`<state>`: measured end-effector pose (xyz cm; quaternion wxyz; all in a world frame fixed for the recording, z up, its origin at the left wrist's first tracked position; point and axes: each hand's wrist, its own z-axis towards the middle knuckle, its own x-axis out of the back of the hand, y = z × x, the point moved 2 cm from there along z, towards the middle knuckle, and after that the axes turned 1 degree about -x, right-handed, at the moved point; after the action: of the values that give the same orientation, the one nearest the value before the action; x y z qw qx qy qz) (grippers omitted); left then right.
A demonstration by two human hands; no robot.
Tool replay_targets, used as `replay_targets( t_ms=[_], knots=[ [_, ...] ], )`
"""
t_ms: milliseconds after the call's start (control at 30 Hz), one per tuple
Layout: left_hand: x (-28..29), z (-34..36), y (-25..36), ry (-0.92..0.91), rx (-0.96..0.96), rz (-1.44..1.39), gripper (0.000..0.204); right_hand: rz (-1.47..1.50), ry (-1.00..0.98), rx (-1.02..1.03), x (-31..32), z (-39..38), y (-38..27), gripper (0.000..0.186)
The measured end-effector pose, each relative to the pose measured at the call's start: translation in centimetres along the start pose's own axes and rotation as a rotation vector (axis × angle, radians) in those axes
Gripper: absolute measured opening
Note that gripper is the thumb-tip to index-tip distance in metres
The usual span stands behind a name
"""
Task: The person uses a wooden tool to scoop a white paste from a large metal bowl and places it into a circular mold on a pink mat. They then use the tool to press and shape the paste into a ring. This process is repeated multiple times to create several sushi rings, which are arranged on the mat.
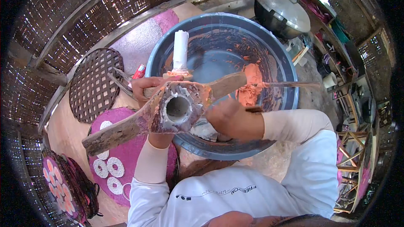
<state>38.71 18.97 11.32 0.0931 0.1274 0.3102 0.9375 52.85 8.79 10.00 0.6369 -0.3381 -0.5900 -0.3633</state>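
My left hand (145, 87) is closed around the middle of a wooden press (113, 133), its wrist passing beneath it. The press has two flat handles and a round hollow tube in its centre, smeared with white and orange paste. Just beyond my fingers, a white cylinder (181, 50) stands on a small wooden base with orange paste on it. My right hand (229, 120) is closed beside the press, over the basin, and blurred by motion. A short dark end sticks out behind it; what it holds is hidden. Orange dough (251, 85) sits in the large blue-grey basin (290, 69) with a wooden stick (294, 84) against it.
To the left are a dark lattice tray (94, 85) and a purple-lined round tray (145, 164) with white dough rings (115, 166). Stacked trays (59, 185) hold orange pieces. A red can (139, 71) stands near the basin. A big lidded pot (282, 12) is at the back right.
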Motion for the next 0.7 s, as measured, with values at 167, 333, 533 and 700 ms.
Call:
replay_targets(
  t_ms=[167, 333, 533, 700],
  knots=[
    [-0.1, -0.1, -0.2, 0.042, -0.026, -0.152, 0.041, 0.012, -0.233, -0.144, 4.2, 0.2, 0.2, 0.01],
    [-0.4, -0.6, -1.2, 0.058, 0.048, -0.159, 0.041, 0.045, -0.056, -0.129, 1.6, -0.1, 0.8, 0.008],
    [-0.2, 0.0, -0.1, 0.055, -0.046, -0.028, 0.039, 0.002, -0.212, -0.162, -1.0, -2.0, 3.5, 0.008],
    [-0.1, -0.4, -0.5, 0.056, 0.006, 0.03, 0.039, -0.087, -0.392, -0.274, -0.8, -2.7, 5.0, 0.011]
  ],
)
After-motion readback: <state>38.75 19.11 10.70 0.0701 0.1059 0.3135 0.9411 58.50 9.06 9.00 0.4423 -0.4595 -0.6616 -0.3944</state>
